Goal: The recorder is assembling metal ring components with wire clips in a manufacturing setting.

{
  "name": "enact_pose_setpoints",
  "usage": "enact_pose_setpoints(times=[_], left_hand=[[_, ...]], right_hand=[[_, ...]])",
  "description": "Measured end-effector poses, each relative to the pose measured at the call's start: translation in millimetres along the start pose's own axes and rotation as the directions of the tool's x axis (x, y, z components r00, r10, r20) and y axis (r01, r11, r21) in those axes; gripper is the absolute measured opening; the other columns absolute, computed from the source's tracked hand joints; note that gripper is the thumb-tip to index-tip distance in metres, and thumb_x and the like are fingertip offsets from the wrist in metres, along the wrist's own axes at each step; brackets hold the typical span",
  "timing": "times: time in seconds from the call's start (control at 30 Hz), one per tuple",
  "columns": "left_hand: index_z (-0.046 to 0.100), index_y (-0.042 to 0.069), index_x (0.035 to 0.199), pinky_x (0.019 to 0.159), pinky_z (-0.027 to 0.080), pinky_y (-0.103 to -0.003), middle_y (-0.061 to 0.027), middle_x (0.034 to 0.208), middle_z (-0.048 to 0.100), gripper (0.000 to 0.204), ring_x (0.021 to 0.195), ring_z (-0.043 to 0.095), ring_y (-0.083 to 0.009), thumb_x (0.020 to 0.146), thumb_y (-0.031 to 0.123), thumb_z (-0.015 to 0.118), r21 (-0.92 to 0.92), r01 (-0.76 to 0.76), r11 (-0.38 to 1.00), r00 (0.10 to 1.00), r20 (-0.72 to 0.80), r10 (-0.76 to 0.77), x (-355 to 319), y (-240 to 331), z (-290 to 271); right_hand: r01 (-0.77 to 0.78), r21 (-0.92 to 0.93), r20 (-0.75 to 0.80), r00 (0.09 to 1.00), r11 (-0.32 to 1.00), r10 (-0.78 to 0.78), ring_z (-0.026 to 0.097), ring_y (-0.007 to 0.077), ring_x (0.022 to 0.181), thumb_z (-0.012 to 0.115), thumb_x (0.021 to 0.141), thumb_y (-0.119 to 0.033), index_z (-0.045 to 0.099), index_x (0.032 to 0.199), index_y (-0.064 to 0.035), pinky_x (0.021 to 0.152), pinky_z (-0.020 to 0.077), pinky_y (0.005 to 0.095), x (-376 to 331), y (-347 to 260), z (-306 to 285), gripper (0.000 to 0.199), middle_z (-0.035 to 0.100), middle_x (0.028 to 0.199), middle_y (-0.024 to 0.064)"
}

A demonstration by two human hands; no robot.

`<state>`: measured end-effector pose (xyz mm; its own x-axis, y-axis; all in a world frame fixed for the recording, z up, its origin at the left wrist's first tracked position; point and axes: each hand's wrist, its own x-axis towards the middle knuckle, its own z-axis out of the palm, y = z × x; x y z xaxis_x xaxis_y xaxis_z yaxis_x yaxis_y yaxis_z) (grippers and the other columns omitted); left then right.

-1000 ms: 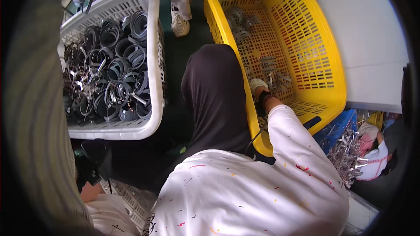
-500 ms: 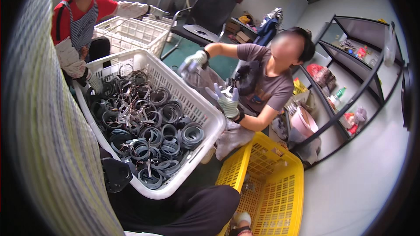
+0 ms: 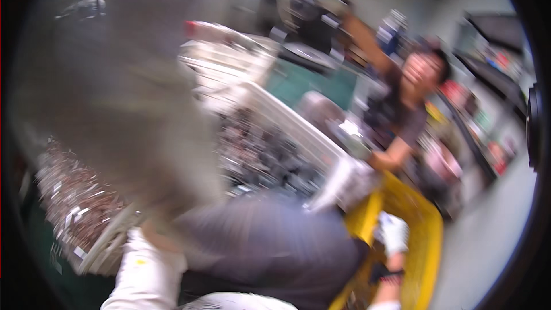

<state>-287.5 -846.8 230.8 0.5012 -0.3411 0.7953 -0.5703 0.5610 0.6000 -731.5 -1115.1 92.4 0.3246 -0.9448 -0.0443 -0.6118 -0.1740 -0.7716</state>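
My right hand (image 3: 395, 234), in a white glove with a dark band at the wrist, is over the yellow crate (image 3: 431, 241), near its inner wall. Blur smears its fingers, so whatever they may hold does not show. From the lower left comes my left arm (image 3: 148, 272) in a white sleeve. My left hand (image 3: 159, 236) is mostly hidden behind a large blurred grey-beige shape (image 3: 132, 92) that I cannot make out. Behind my dark-trousered leg (image 3: 275, 241), the white crate (image 3: 275, 109) holds a heap of dark grey rings (image 3: 281, 163).
A co-worker (image 3: 396, 103) sits across the white crate with one arm raised. More white crates (image 3: 229, 60) stand behind. At the left, a crate (image 3: 109, 247) holds a blurred reddish-brown heap (image 3: 74, 195). A dark-framed shelf (image 3: 465, 132) lines the right wall.
The view has swung, and the crates now appear farther right. My right hand has risen into fuller view. My left sleeve has come in. The co-worker's arm has gone up.
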Motion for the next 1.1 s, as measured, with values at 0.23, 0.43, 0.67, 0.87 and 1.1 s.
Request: enact_pose_setpoints(times=[0.23, 0.43, 0.67, 0.87, 1.1], left_hand=[[0.07, 0.008, 0.107, 0.087, 0.052, -0.044, -0.0137, 0.097, 0.069, 0.028, 0.095, 0.066, -0.0352, 0.08, 0.005, 0.073, 0.644, -0.106, 0.757, 0.961, 0.263, -0.089, -221.3, 24.6, -34.5], [0.073, 0.019, 0.11, 0.096, 0.043, -0.046, -0.0029, 0.111, 0.069, 0.044, 0.114, 0.061, -0.0252, 0.07, 0.037, 0.082, 0.878, -0.26, 0.401, 0.644, 0.468, -0.606, -307.0, -6.0, -48.1], [0.071, 0.02, 0.117, 0.101, 0.041, -0.044, -0.0038, 0.115, 0.067, 0.059, 0.119, 0.058, -0.0271, 0.066, 0.046, 0.084, 0.913, -0.278, 0.299, 0.344, 0.386, -0.856, -307.0, -26.8, -30.0], [0.072, 0.019, 0.11, 0.113, 0.033, -0.05, -0.005, 0.113, 0.067, 0.049, 0.115, 0.061, -0.0287, 0.067, 0.041, 0.081, 0.867, -0.406, 0.288, 0.254, 0.41, -0.876, -353.8, -69.6, 15.9], [0.074, 0.019, 0.101, 0.102, 0.042, -0.045, -0.0041, 0.108, 0.069, 0.036, 0.107, 0.064, -0.026, 0.07, 0.036, 0.079, 0.846, -0.45, 0.287, 0.267, 0.434, -0.86, -359.5, -67.2, 18.7]], right_hand=[[0.764, 0.31, 0.669, 0.247, 0.566, -0.701, 0.07, 0.0198, 0.063, 0.062, 0.096, -0.026, 0.069, 0.113, -0.0002, 0.055, 0.0537, 0.035, 25.3, -133.2, 246.7, 0.032, 0.073, 0.081, 0.0143], [0.926, 0.018, 0.944, 0.109, 0.377, -0.313, 0.06, 0.0328, 0.126, 0.08, 0.069, -0.052, 0.052, 0.144, -0.0096, 0.104, 0.0497, 0.0385, -7.3, -75.0, 419.6, 0.091, 0.058, 0.141, 0.0197], [0.928, -0.311, 0.807, 0.371, 0.204, -0.46, 0.051, 0.0345, 0.135, 0.084, 0.073, -0.05, 0.028, 0.159, -0.0118, 0.109, 0.0448, 0.0412, -0.4, -58.0, 468.0, 0.109, 0.031, 0.161, 0.0209], [0.752, -0.241, 0.778, 0.527, 0.614, -0.341, 0.05, 0.0332, 0.136, 0.088, 0.07, -0.023, 0.03, 0.158, -0.0128, 0.11, 0.0461, 0.0382, 4.9, -58.0, 478.0, 0.106, 0.03, 0.161, 0.0179], [0.702, -0.135, 0.712, 0.56, 0.699, -0.425, 0.064, 0.0386, 0.117, 0.053, 0.092, 0.0, 0.058, 0.135, -0.0021, 0.097, 0.0526, 0.0402, 28.6, -56.3, 511.5, 0.043, 0.065, 0.127, 0.0247]])
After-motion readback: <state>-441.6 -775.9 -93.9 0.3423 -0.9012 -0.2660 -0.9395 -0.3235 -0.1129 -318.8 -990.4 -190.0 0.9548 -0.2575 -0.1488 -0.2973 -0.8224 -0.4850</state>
